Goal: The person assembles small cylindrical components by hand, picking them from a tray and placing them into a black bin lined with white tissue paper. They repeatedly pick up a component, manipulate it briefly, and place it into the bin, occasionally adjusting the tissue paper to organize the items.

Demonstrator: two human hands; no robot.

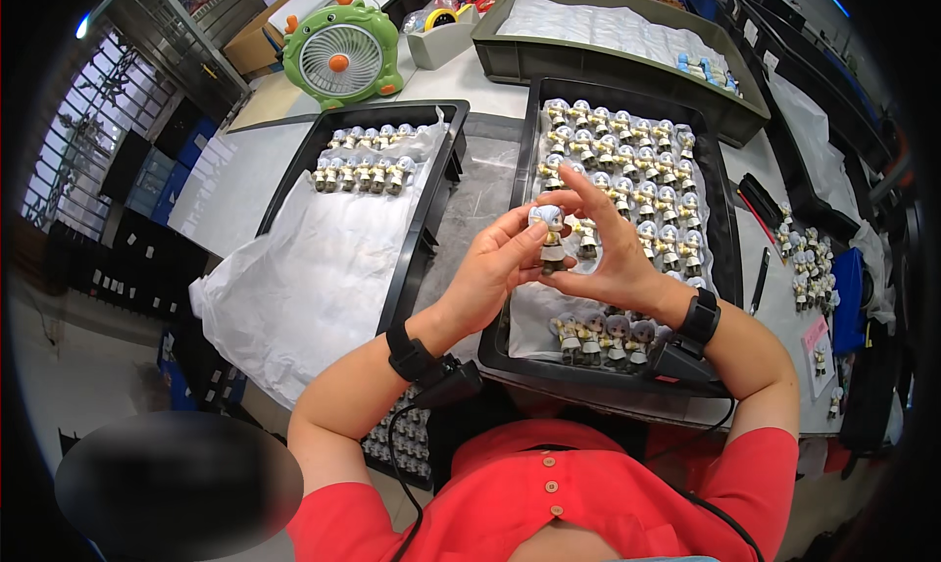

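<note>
A small doll-like figurine (552, 241) with pale blue-white hair, light clothes and dark feet stands upright between my hands. My left hand (490, 268) is closed on it, the thumb lying along its side. Around its right side curves my right hand (622, 258), thumb and index finger spread wide. The thumb tip comes near the figurine's feet; whether a right fingertip touches it I cannot tell. Beneath both hands is a black tray (498, 339) lined with white sheet, holding rows of similar figurines (667, 204). Part of these rows is hidden by my hands.
To the left, another black tray (400, 302) carries two rows of figurines at its far end. Behind stand a green fan (338, 57) and a large olive bin (627, 92). Loose figurines (812, 268), a black-handled tool (760, 280) and a pink label (816, 332) lie on the right.
</note>
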